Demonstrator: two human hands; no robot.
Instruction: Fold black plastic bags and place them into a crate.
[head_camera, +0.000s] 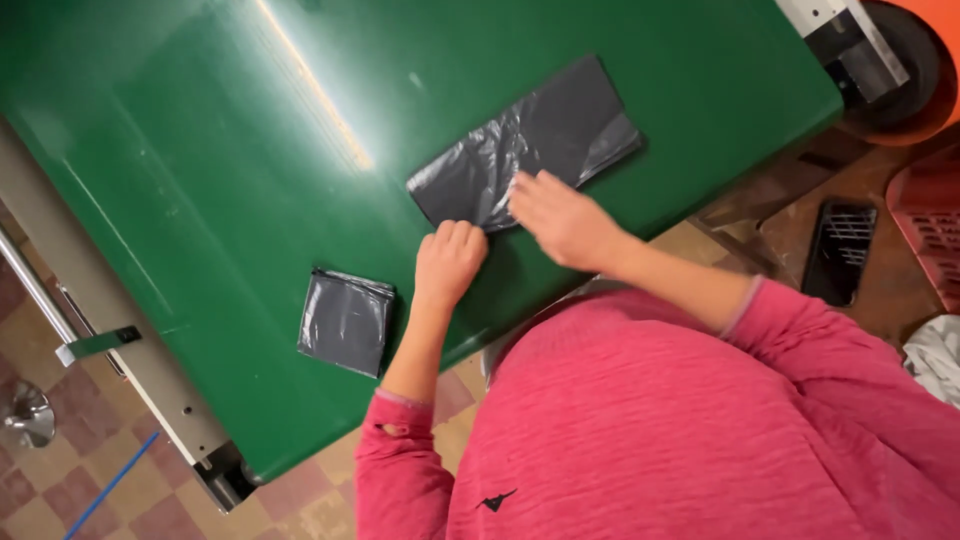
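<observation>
Fingers of the right hand (562, 218) lie spread and flat on the near end of a black plastic bag (530, 145), palm down, gripping nothing but pressing the film onto the green table (200, 150). Beside it, the left hand (449, 262) is curled into a loose fist with its knuckles touching the bag's near corner; whether it pinches any film I cannot tell, since the fingertips are tucked under.

From both hands the bag stretches away and to the right, its long axis running diagonally from the near corner at the fists toward the far right of the tabletop. The right hand is on it outright; the left only meets its edge.

The bag is thin, glossy and crinkled near the hands, smoother and flatter at its far end, an elongated folded rectangle. To the left of the left forearm, well apart from the bag, a second black bag (346, 321) lies folded into a small neat square near the table's front edge. The tabletop is smooth and shiny, catching a bright glare. The person wears a pink long-sleeved top (680, 420).
</observation>
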